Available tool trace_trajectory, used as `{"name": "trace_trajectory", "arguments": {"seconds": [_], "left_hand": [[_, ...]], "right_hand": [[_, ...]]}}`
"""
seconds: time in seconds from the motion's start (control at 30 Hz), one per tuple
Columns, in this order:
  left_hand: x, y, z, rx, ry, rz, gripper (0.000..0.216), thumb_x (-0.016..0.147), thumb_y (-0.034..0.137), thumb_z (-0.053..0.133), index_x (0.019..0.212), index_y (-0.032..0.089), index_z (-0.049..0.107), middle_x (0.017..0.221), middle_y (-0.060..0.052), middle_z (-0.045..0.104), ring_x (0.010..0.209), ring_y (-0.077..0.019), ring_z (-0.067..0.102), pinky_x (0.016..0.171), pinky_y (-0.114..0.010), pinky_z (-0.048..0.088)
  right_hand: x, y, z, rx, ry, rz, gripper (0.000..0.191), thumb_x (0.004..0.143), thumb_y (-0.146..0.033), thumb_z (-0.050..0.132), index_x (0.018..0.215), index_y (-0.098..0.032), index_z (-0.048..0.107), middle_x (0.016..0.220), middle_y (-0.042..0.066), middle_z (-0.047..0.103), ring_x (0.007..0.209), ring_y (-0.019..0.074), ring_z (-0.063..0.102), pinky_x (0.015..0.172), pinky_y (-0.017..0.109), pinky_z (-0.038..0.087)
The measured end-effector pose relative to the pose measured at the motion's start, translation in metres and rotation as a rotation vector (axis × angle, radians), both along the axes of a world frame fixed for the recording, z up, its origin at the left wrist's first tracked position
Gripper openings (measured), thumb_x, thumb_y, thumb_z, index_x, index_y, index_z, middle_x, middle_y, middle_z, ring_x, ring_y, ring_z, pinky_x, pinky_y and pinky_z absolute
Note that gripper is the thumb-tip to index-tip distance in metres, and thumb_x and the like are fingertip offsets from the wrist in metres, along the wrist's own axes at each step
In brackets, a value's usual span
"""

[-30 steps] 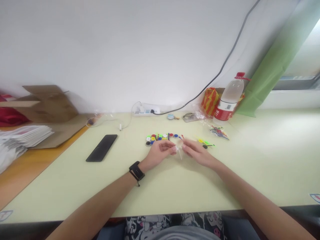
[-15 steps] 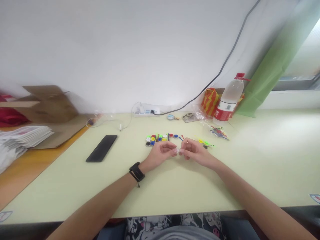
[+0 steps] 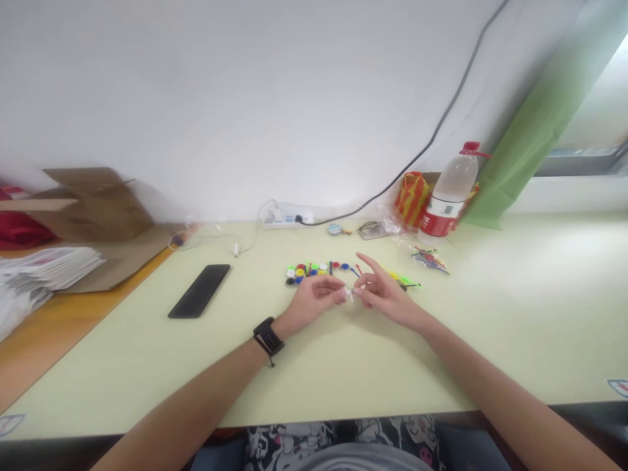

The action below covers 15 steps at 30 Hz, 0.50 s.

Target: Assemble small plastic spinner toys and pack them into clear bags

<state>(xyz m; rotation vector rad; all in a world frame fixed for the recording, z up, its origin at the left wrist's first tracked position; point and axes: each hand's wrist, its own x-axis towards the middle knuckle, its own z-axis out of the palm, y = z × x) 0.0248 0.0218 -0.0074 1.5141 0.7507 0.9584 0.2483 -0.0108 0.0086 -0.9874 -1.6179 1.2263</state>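
Observation:
My left hand and my right hand meet over the pale green table, pinching a small white piece between their fingertips. The right index finger sticks up and away from the pinch. A black watch sits on my left wrist. Just beyond the hands lies a cluster of coloured round pieces in red, blue, green, yellow and white. To the right of them lie several thin coloured sticks.
A black phone lies to the left. At the back stand a power strip with cables, a water bottle, a striped bag and a small plastic packet. Cardboard and stacked papers fill the far left.
The long white strip seen hanging between the hands a second ago is gone from view. The fingertips have closed together on the small white piece, and my right index finger has lifted.

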Motion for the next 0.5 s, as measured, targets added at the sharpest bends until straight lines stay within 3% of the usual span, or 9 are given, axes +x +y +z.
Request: {"name": "trace_trajectory", "arguments": {"seconds": [0.07,0.13,0.17,0.27,0.5], "left_hand": [[0.0002,0.0004,0.0002,0.007,-0.008,0.011,0.034,0.081,0.040,0.083,0.100,0.013,0.073,0.090,-0.008,0.077,0.081,-0.0201,0.075,0.082,-0.036,0.063],[0.0002,0.0008,0.0004,0.015,-0.014,0.028,0.036,0.080,0.041,0.084,0.099,0.013,0.073,0.089,-0.008,0.077,0.079,-0.0198,0.075,0.081,-0.036,0.063],[0.0001,0.0010,0.0005,0.015,-0.014,0.034,0.036,0.080,0.042,0.084,0.098,0.013,0.073,0.088,-0.008,0.077,0.078,-0.0196,0.075,0.080,-0.036,0.063],[0.0000,0.0011,0.0008,0.015,-0.010,0.033,0.037,0.080,0.042,0.084,0.099,0.013,0.073,0.087,-0.008,0.077,0.078,-0.0194,0.075,0.079,-0.035,0.063],[-0.0008,-0.0009,0.0016,0.007,0.016,0.003,0.035,0.081,0.041,0.084,0.100,0.013,0.072,0.091,-0.008,0.077,0.082,-0.0205,0.076,0.081,-0.035,0.063]], "right_hand": [[0.0023,0.0012,-0.0009,-0.003,-0.086,0.033,0.033,0.093,-0.053,0.062,0.089,-0.021,0.068,0.077,0.000,0.060,0.061,0.0132,0.052,0.062,0.030,0.047],[0.0044,0.0022,-0.0004,-0.042,-0.170,0.099,0.056,0.098,-0.058,0.053,0.057,-0.019,0.054,0.058,-0.001,0.050,0.053,0.0122,0.044,0.057,0.030,0.040],[0.0051,0.0026,0.0001,-0.059,-0.190,0.124,0.063,0.099,-0.059,0.050,0.050,-0.020,0.047,0.052,-0.001,0.045,0.051,0.0117,0.041,0.056,0.030,0.037],[0.0050,0.0026,0.0022,-0.054,-0.151,0.113,0.061,0.097,-0.061,0.054,0.053,-0.020,0.045,0.053,-0.002,0.045,0.051,0.0116,0.041,0.054,0.029,0.035],[0.0003,0.0003,0.0057,-0.098,0.009,0.092,0.039,0.088,-0.055,0.073,0.086,-0.021,0.053,0.081,0.002,0.068,0.063,0.0126,0.055,0.062,0.028,0.046]]}}
